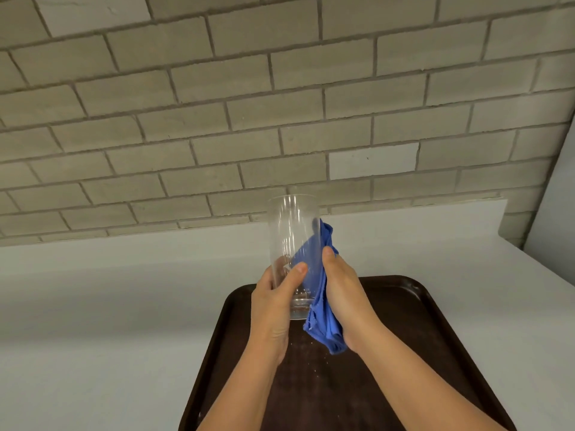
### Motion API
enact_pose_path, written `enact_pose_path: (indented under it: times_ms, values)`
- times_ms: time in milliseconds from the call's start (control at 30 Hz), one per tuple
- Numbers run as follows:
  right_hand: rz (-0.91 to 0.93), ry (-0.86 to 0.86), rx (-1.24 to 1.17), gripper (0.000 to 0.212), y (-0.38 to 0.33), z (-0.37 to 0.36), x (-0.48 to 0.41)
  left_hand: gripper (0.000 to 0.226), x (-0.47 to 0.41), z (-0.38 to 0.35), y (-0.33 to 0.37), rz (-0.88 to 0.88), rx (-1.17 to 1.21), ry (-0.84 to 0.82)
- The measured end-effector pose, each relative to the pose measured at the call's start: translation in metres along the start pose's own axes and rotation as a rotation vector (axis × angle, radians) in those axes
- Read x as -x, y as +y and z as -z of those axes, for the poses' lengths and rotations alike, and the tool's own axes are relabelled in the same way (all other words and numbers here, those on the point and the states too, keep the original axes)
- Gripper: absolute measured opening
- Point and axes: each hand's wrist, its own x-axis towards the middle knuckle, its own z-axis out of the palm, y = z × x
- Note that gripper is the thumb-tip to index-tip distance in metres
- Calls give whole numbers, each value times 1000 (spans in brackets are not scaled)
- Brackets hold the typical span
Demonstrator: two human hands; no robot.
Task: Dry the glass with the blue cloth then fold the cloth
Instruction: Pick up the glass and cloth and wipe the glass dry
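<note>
- Glass [294, 244]: clear, tall, upright with a slight tilt, held in the air above the far end of the tray [404, 337]; mouth up.
- Left hand [273, 309]: grip closed round the lower part of the glass, thumb across the near wall.
- Cloth [323, 318]: blue, bunched, pressed against the right side of the glass; its tail hangs below the base.
- Right hand [342, 293]: grip closed on the cloth, thumb at the glass wall.
- Judgement: drying under way on the outside; the inside appears untouched, folding not begun.
- Risk: only the lower end is held, so a hard wipe could lever the wet glass out of the left grip.
- Risk: a drop would land on the tray or worktop [124, 306].
</note>
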Motion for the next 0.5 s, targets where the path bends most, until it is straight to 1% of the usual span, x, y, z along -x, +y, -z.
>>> enact_pose_path:
  times_ms: [133,200,267,300,333,400,433,500]
  values:
    - [-16,-10,102,32,3,8,1,61,1,-1,-7,22,6,31]
    - [-30,-6,187,38,4,11,4,68,0,-1,-10,47,7,32]
    - [-4,-19,362,48,6,15,7,73,0,0,-13,100,45,43]
    - [23,-28,453,49,7,16,9,71,-2,2,-14,144,91,45]
    - [47,-32,525,47,8,18,10,66,-3,4,-14,194,151,35]
    - [65,-35,588,43,7,24,9,41,-5,7,-13,280,266,-8]
    - [56,-40,569,43,6,28,7,33,-5,7,-13,299,297,-43]
    - [-35,-36,385,40,3,40,6,30,-8,6,-15,330,325,-64]
